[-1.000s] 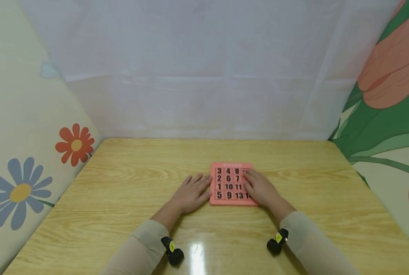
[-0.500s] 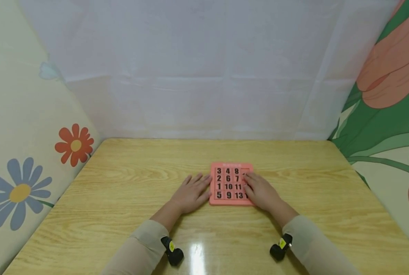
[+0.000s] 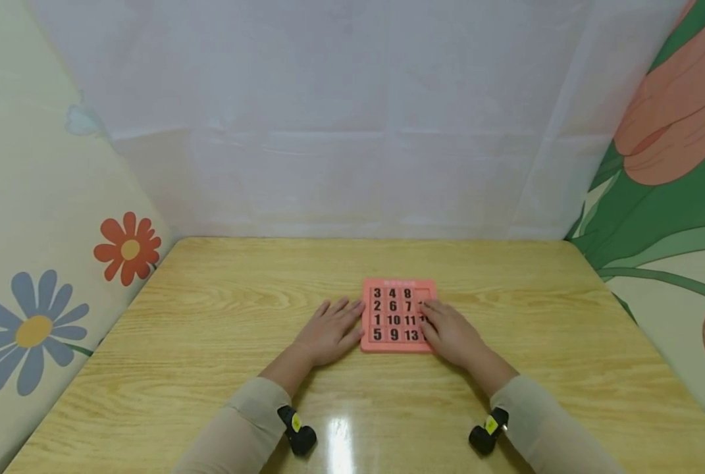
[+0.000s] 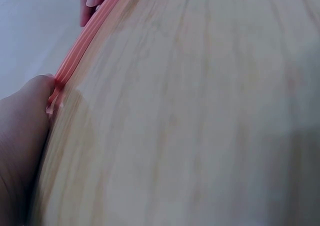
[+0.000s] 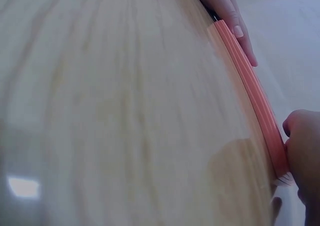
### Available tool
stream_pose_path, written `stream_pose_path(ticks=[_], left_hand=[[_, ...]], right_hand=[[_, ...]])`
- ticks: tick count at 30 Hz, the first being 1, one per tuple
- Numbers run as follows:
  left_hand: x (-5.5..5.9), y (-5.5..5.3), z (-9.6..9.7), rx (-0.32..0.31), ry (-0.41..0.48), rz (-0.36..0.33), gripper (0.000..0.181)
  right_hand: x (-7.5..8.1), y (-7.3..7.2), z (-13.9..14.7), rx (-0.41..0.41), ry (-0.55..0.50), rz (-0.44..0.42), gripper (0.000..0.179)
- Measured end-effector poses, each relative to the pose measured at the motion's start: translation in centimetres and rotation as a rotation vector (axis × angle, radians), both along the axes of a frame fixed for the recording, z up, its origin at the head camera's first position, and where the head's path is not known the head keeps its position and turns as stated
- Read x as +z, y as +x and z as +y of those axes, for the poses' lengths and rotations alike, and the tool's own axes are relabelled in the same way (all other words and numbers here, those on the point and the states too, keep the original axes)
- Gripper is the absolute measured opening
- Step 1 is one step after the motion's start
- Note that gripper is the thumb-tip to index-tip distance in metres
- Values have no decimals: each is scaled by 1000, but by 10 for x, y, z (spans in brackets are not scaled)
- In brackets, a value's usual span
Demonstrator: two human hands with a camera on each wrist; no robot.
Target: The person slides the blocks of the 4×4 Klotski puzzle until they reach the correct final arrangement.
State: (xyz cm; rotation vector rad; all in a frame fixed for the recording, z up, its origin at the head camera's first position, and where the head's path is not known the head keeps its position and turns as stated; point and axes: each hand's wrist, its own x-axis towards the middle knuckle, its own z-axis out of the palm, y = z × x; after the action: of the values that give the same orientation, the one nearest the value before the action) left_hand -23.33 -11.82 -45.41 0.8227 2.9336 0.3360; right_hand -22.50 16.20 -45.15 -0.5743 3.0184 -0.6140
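Note:
A pink number sliding puzzle (image 3: 399,283) lies flat on the wooden table, its black-numbered tiles in a square frame. Along its left edge rests my left hand (image 3: 327,334), fingers spread and fairly straight, fingertips right at the rim. My right hand (image 3: 451,334) lies across the right side, with fingertips on the right column and the thumb lower down; it hides most of that column's numbers. At the top right corner, the cell beside the 8 tile (image 3: 407,293) shows bare. In the right wrist view, the puzzle's ridged side (image 5: 252,93) runs between both hands.
The pale wooden table (image 3: 210,283) extends around the puzzle on all sides. A white cloth (image 3: 328,131) hangs behind its far edge. Flower-patterned panels flank it on the left (image 3: 26,184) and right (image 3: 672,224). Black cameras sit at both wrists.
My right hand has drawn slightly toward me, and a tile in the right column has slid down, baring the top right cell. The left hand has stayed in place.

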Motion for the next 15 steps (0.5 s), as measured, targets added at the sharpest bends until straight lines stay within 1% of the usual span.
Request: stream_pose_path(ticks=[11,15], left_hand=[[2,1,1,4,7,-4,61],[1,1,0,2,5,4,61]], right_hand=[[-3,2,1,-1,-8,12,51],[-2,2,0,-2,-19,32,52]])
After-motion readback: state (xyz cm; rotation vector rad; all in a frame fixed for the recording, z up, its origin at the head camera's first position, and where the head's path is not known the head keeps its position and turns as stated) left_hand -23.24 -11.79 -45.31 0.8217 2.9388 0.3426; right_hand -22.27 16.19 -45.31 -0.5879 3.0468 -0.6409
